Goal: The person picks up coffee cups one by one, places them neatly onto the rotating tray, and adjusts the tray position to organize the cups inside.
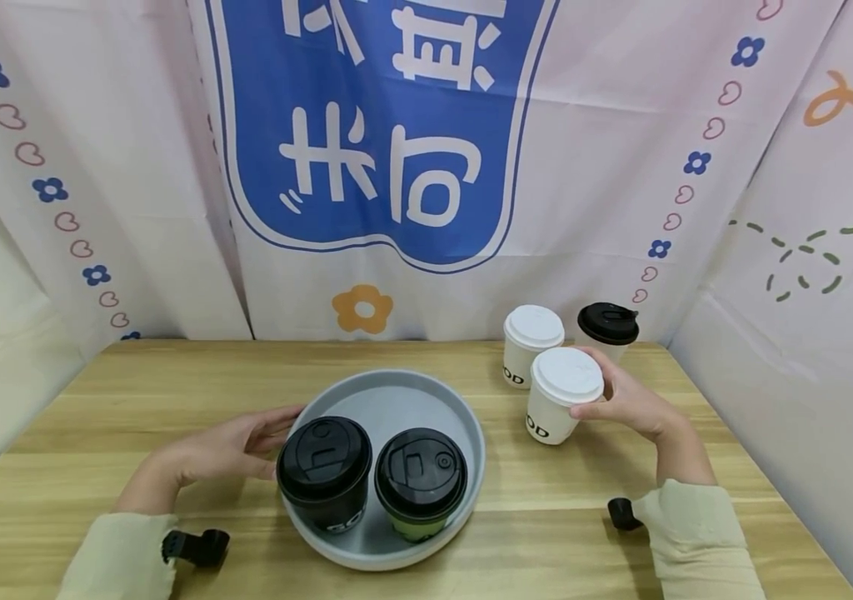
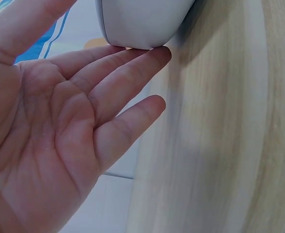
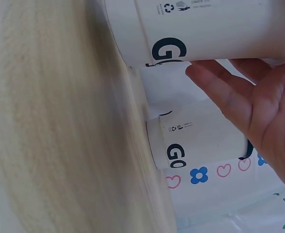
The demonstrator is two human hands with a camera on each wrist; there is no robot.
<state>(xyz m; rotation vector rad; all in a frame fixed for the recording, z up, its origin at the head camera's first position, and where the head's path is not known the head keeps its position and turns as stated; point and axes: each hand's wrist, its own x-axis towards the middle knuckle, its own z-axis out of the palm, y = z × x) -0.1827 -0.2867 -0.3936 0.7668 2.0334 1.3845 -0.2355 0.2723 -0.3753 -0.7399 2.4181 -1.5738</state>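
right hand [image 1: 625,396] grips front white-lidded cup [image 1: 563,396] by its side, toward far right corner of desk [image 1: 194,375]; left hand [image 1: 220,450], fingers straight, touches left rim of tray [image 1: 396,400]. keep cup upright, squeeze lightly, wall might buckle. tray's near half holds black cup [image 1: 324,471], green cup [image 1: 421,479]; both lidded, contents hidden.

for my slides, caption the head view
Left hand touches a tray bearing two cups; right hand holds a white cup.

patterned cloth [image 1: 599,183] behind wooden table [image 1: 546,525]
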